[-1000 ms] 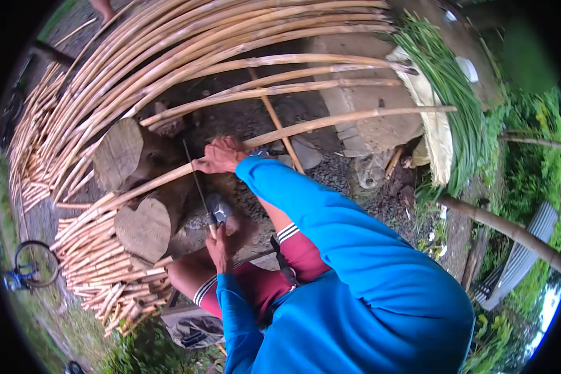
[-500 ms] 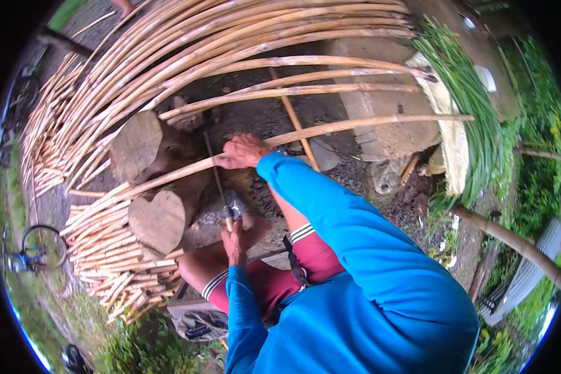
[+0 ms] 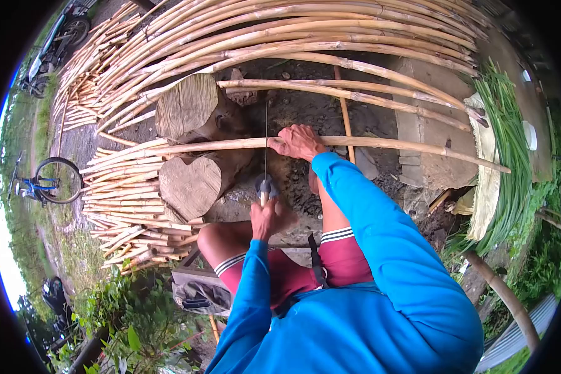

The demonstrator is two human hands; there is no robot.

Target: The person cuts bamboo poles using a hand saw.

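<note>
My left hand (image 3: 263,219) is wrapped round the pale handle of a thin, long-bladed tool (image 3: 267,163). The blade points away from me and crosses a long cane pole (image 3: 380,143) just left of my right hand (image 3: 300,142). My right hand is closed on that pole and holds it from above. To the left, the pole passes over two cut logs, an upper one (image 3: 187,107) and a heart-shaped lower one (image 3: 190,186). The blade's cutting edge is too thin to make out.
Long canes (image 3: 330,28) span the top. Short cut pieces (image 3: 128,209) are piled at the left. Long green leaves (image 3: 508,137) lie at the right beside a pale sack (image 3: 485,181). A blue bicycle (image 3: 40,187) and a motorcycle (image 3: 56,43) stand far left.
The view has turned, so the pole now looks nearly level and the scene sits further right. Both hands keep their grips, and the blade is still at the pole.
</note>
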